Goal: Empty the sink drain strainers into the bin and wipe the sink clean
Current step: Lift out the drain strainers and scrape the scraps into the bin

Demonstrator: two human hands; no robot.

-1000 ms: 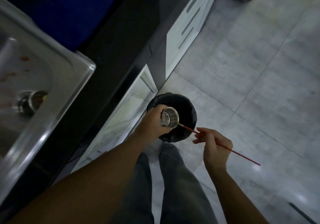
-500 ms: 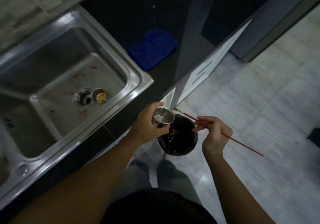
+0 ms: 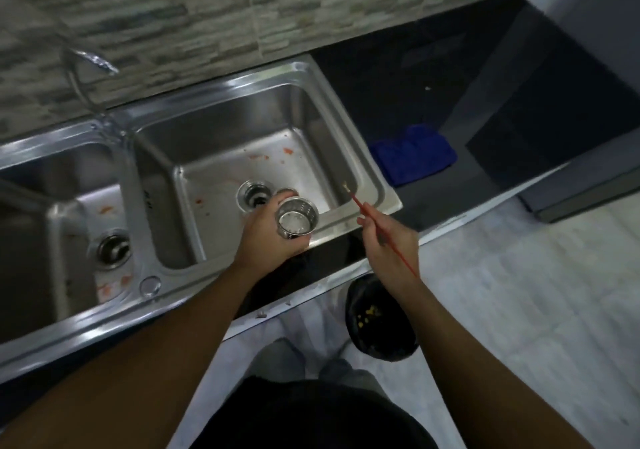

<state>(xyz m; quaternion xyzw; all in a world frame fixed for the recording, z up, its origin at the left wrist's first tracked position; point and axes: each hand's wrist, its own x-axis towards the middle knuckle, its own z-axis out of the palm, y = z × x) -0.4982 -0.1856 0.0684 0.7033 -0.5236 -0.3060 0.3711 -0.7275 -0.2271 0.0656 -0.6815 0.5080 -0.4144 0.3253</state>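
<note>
My left hand (image 3: 265,237) grips a steel drain strainer (image 3: 296,217), held upright over the front rim of the right sink basin (image 3: 221,226); its inside looks empty. My right hand (image 3: 389,246) pinches a thin red stick (image 3: 367,213) whose tip points up over the sink's right rim. The right basin's drain hole (image 3: 255,196) is open, and a second strainer (image 3: 286,192) lies beside it, mostly hidden by my hand. Orange smears dot both basins. A black bin (image 3: 379,318) with yellow scraps stands on the floor below my right hand.
The left basin (image 3: 69,206) has its own drain fitting (image 3: 113,248). A blue cloth (image 3: 414,158) lies on the black counter (image 3: 381,77) right of the sink. A tap (image 3: 86,67) rises at the tiled back wall. Pale floor tiles (image 3: 519,292) spread to the right.
My view has swung up from the bin to the sink. My left hand has carried the strainer from above the bin to over the right basin's front rim; my right hand followed with the stick.
</note>
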